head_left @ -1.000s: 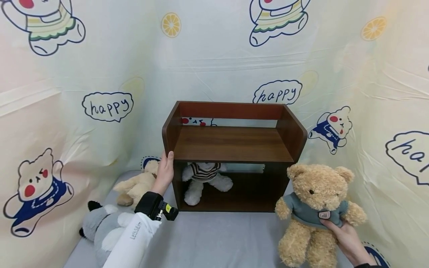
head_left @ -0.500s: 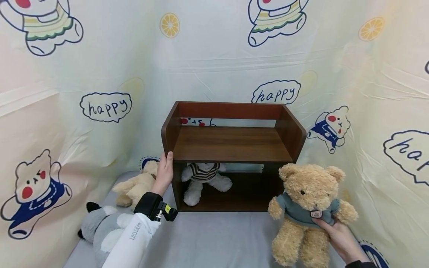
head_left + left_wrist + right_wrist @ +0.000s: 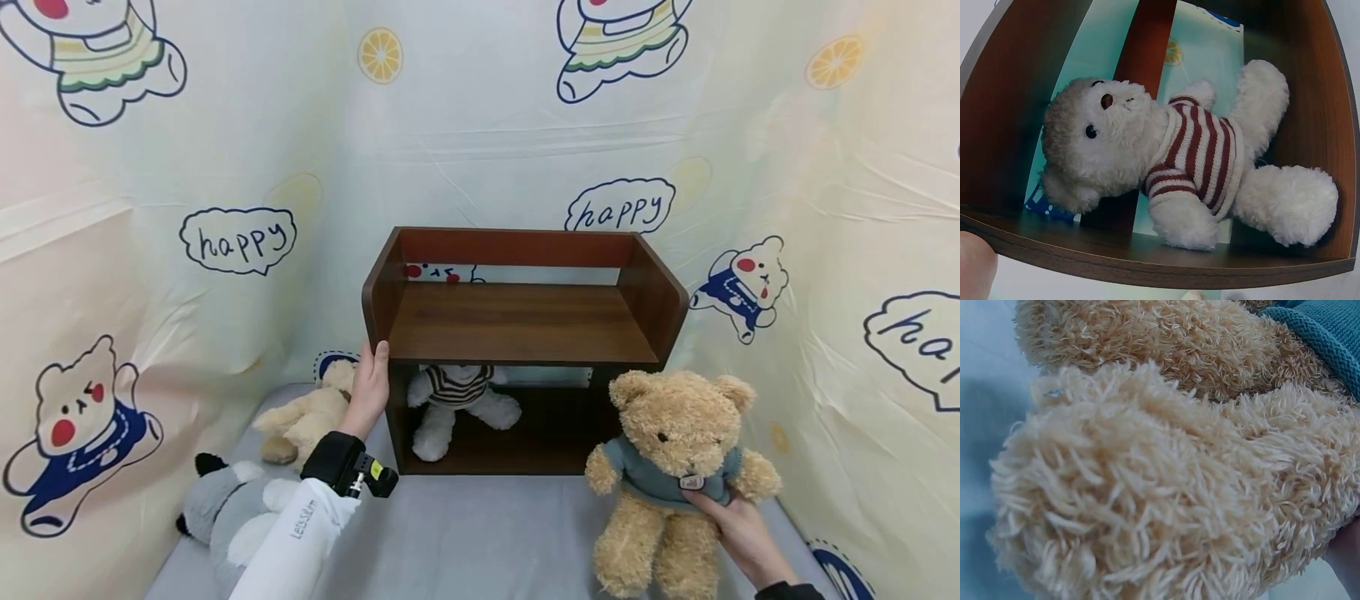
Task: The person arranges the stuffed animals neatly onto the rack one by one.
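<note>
A: A brown two-tier shelf (image 3: 517, 321) at centre, and look, a striped plush toy (image 3: 1200, 153) sits in its lower compartment, tucked to the left!

B: Legs spread, pale fluffy fur, brown nose! And the left hand (image 3: 367, 392)?

A: Fingers straight, laid against the shelf's outer left side.

B: Over to the near right: the teddy bear (image 3: 667, 492), upright before the shelf's right end!

A: Curly golden-tan coat, round ears, blue-grey sweater (image 3: 633, 471), small pale label (image 3: 691, 482) in front!

B: The right hand (image 3: 742, 533) grips it low, thumb across the sweater's front. Feet on the grey surface (image 3: 480, 533)? Can't tell.

A: Left of the shelf, a beige plush (image 3: 307, 421); nearer, a grey-and-white one (image 3: 236, 517).
</note>
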`<state>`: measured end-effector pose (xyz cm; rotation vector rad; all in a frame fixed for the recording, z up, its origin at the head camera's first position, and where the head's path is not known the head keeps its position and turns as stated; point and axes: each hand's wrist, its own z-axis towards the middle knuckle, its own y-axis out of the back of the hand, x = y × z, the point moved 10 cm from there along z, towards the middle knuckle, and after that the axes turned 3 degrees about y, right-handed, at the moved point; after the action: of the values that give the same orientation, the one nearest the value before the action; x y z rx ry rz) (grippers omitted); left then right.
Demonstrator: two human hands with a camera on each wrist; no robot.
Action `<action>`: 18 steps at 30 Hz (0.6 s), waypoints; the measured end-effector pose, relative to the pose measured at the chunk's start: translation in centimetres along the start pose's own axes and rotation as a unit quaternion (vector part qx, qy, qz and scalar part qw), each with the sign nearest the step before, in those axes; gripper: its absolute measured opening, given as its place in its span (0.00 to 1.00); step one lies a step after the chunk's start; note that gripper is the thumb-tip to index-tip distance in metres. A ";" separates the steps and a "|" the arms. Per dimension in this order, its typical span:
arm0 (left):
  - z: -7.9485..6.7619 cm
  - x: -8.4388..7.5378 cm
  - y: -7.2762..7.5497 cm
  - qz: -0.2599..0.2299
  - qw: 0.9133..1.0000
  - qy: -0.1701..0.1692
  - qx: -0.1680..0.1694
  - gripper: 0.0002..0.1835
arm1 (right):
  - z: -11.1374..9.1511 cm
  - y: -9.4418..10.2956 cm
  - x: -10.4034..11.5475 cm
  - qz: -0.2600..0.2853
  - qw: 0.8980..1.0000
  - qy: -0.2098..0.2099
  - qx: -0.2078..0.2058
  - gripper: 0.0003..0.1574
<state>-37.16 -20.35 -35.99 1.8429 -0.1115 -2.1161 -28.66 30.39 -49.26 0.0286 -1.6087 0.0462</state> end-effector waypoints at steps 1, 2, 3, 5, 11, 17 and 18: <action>0.0 0.1 0.0 0.000 1.000 0.003 0.001 0.37 | 0.4 0.2 -0.6 0.000 1.000 0.002 0.007 0.39; 0.0 0.2 0.0 0.001 1.000 0.009 0.002 0.38 | 0.9 0.7 -1.6 0.003 1.000 0.008 0.011 0.40; 0.0 0.3 0.0 0.001 1.000 0.014 0.002 0.39 | 1.5 1.3 -2.9 -0.002 1.000 -0.003 0.010 0.41; 0.0 0.5 0.1 -0.001 1.000 0.019 0.002 0.40 | 2.9 2.9 -6.2 -0.011 1.000 -0.028 0.004 0.43; -0.1 0.4 0.2 0.001 1.000 0.015 -0.003 0.39 | 4.0 3.4 -8.8 -0.007 0.998 -0.055 -0.006 0.43; 0.0 0.1 -0.1 -0.002 1.000 0.007 -0.003 0.37 | 1.4 -1.2 -2.4 0.008 1.000 -0.005 0.024 0.37; 0.0 0.0 -0.1 -0.002 1.000 0.004 -0.004 0.37 | 1.3 -1.4 -2.3 0.014 1.000 -0.005 0.019 0.36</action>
<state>-37.19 -20.27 -36.00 1.8483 -0.0959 -2.1088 -29.81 28.94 -51.55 0.0359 -1.6181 0.0971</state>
